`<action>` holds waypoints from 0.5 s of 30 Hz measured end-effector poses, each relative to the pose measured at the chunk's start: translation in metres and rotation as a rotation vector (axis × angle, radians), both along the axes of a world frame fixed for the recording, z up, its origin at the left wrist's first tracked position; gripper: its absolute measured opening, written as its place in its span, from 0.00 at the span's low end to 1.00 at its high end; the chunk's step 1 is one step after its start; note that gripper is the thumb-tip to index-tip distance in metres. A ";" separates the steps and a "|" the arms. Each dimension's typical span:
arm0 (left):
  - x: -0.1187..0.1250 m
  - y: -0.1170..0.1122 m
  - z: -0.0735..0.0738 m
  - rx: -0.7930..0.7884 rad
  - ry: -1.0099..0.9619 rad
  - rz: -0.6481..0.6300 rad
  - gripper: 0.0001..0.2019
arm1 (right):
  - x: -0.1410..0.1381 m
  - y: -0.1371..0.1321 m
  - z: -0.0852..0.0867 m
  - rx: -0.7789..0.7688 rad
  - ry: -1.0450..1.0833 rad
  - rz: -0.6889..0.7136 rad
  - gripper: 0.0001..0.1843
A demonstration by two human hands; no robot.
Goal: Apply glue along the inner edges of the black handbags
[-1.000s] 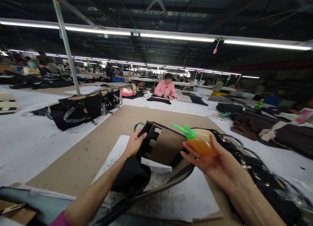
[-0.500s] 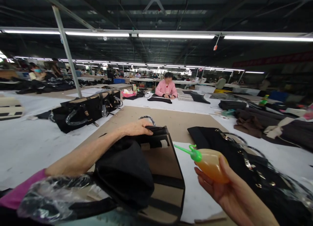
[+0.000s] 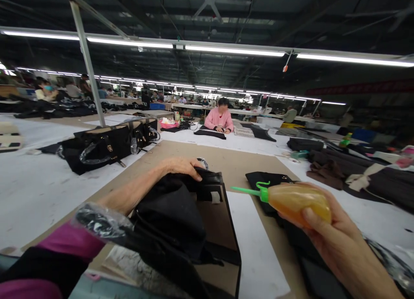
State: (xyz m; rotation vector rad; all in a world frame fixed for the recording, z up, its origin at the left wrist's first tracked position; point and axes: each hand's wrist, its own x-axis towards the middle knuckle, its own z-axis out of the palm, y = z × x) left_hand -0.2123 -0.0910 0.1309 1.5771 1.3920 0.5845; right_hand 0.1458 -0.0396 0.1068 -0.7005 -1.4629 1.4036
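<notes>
My left hand is closed over the top rim of a black handbag that stands open in front of me, its brown lining showing. A plastic-wrapped handle lies over my left forearm. My right hand grips an orange squeeze bottle with a green nozzle pointing left, held above the table to the right of the bag. The fingers wrap round the bottle's body.
A brown board with a white sheet covers the table under the bag. Another black bag lies at the right, and finished black bags stand at the left. A person in pink sits across the table. A metal post rises at the left.
The bag has swung from lying open toward me to standing under my left arm. My right hand turned the bottle more level and raised it slightly.
</notes>
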 end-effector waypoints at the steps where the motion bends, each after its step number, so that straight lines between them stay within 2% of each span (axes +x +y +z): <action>1: 0.001 0.001 -0.001 -0.018 -0.022 -0.001 0.13 | -0.003 0.001 0.003 0.039 0.002 -0.004 0.34; 5: 0.005 -0.001 0.000 -0.074 -0.095 -0.016 0.12 | -0.013 0.004 0.010 0.163 -0.038 -0.013 0.29; 15: 0.010 -0.011 0.006 -0.072 -0.057 -0.009 0.10 | -0.018 0.006 0.022 0.374 -0.136 0.000 0.27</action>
